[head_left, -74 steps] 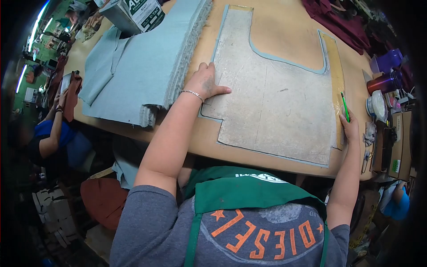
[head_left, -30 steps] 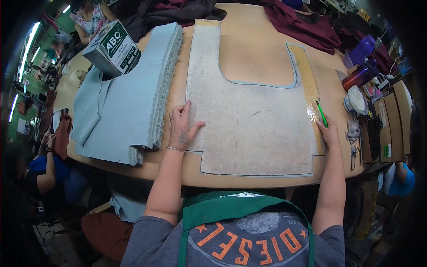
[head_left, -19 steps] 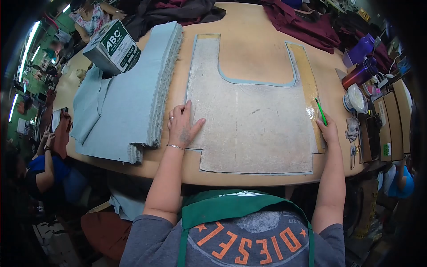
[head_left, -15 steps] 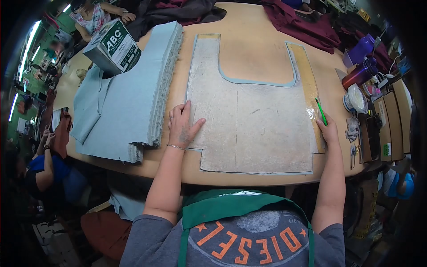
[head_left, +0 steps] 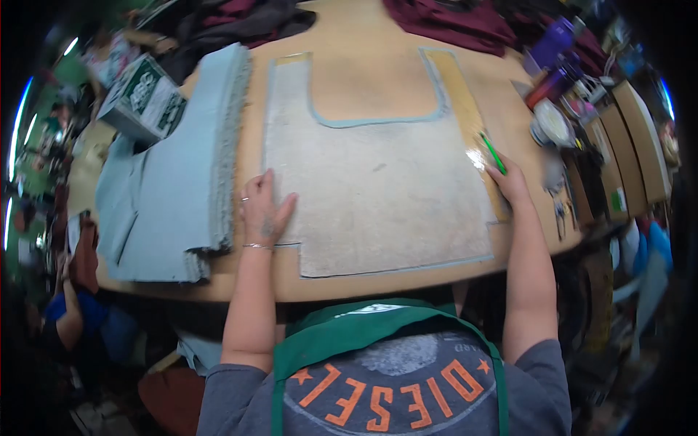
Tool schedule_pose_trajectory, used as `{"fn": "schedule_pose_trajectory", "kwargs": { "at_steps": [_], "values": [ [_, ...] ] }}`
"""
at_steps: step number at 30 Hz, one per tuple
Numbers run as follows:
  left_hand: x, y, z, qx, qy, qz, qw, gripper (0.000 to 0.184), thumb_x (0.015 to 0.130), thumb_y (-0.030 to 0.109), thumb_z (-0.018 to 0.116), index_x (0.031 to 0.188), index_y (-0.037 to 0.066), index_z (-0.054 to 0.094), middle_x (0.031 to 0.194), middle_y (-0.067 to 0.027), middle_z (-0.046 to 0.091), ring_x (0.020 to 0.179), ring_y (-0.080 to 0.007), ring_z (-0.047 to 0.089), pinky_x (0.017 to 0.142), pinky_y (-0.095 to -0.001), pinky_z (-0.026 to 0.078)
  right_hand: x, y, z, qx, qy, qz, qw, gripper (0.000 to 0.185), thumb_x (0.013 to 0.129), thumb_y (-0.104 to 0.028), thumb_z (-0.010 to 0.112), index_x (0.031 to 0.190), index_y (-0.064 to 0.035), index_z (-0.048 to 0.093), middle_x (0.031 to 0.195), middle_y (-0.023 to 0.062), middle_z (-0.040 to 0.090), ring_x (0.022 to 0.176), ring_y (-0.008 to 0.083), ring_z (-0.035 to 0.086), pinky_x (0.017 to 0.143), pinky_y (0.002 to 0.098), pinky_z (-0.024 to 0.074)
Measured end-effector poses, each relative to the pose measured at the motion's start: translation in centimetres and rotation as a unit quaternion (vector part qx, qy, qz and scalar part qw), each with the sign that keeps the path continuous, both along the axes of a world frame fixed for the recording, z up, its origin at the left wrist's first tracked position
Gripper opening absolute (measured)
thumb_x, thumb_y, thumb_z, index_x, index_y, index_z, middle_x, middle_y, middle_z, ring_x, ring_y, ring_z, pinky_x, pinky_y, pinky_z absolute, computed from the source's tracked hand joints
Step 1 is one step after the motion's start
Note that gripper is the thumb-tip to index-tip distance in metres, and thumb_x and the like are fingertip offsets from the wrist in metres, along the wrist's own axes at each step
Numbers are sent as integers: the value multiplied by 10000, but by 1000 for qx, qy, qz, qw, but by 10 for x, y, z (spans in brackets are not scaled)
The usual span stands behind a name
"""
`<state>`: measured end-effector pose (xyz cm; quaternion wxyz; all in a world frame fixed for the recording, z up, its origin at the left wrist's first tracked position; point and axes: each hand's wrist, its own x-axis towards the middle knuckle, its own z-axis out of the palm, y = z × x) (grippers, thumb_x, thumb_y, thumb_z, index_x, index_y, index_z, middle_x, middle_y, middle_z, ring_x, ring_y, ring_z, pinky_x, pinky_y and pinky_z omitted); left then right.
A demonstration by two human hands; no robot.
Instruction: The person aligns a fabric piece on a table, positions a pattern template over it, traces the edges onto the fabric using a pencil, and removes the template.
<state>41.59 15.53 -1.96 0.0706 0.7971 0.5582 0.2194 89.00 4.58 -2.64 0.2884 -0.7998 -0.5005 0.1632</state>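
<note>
The grey T-shirt (head_left: 407, 376) of the person at the near edge of the bench (head_left: 371, 87) carries the word DIESEL (head_left: 375, 407) in orange capitals, arced and inverted to the camera, with an orange star (head_left: 483, 367) at each end; a faint fragment, apparently ARD (head_left: 473, 347), stands near the right-hand star. White lettering on the can (head_left: 145, 102), near the bench's left edge, is blurred, and the white print on the green apron (head_left: 429, 314) and the label (head_left: 618, 201) on the carton (head_left: 613, 163) at the right edge cannot be read.

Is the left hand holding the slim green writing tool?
No, the slim green writing tool is in the right hand, while the left hand lies spread at the flat pale grey template's edge.
</note>
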Motion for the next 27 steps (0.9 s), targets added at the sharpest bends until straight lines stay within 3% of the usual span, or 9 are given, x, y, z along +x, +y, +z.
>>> {"fn": "schedule_pose_trajectory", "kwargs": {
  "at_steps": [5,8,11,12,14,17,20,22,27],
  "values": [
    [4,2,-8,22,65,38,997,585,732,359,600,1219,82,431,1218,-153,383,1147,-343,327,920,-459,307,2,0,-3,-9,-35,-20,999,511,710,-245,674,1159,-58,517,1070,201,564,995,312,546,852,352,414],
    [8,-1,-2,-8,66,45,997,561,738,346,599,1206,81,440,1260,-167,349,1171,-357,306,939,-464,293,-11,-7,5,21,-50,-99,994,492,705,-264,683,1129,-61,537,946,167,607,919,263,577,802,322,435],
    [1,2,-8,46,43,6,998,513,760,315,590,1194,76,459,1235,-175,392,1140,-356,358,939,-437,312,-11,-26,0,98,47,-156,982,369,752,-255,651,1042,-42,569,755,68,572,701,158,556,639,282,448],
    [0,2,-9,48,31,-5,998,495,760,305,591,1180,72,470,1221,-172,408,1129,-352,372,935,-429,319,-15,-37,0,166,181,-172,954,311,778,-250,624,1004,-42,571,723,42,535,653,127,511,589,265,422],
    [-3,5,-10,54,9,-20,998,460,762,285,593,1153,65,492,1192,-168,439,1107,-345,400,927,-414,333,-29,-65,5,291,434,-187,832,220,829,-239,570,927,-43,574,658,-9,461,558,64,422,489,230,369],
    [-3,6,-12,68,-4,-25,997,419,734,278,614,1086,66,535,1135,-146,479,1066,-320,440,897,-413,350,-80,-82,12,345,491,-266,754,182,887,-226,481,856,-62,553,661,-18,453,513,47,370,456,206,322],
    [-4,6,-13,67,-11,-20,998,407,720,282,625,1063,75,554,1133,-135,486,1064,-311,442,880,-414,367,-140,-97,15,233,513,-132,815,219,906,-248,442,844,-62,539,677,-11,467,540,49,401,494,181,339],
    [-5,6,-13,62,-18,-18,998,415,714,290,630,1061,75,556,1134,-134,484,1064,-307,443,882,-412,367,-178,-92,14,149,522,-35,839,148,891,-186,481,854,-51,530,706,-3,497,596,59,463,558,190,394],
    [-20,-2,-12,29,-43,-77,996,451,726,279,622,1114,69,528,1169,-154,454,1105,-305,415,922,-396,346,-261,-74,17,106,501,139,847,61,827,-59,563,865,-25,529,769,21,549,706,84,533,646,220,442]
  ]
}}
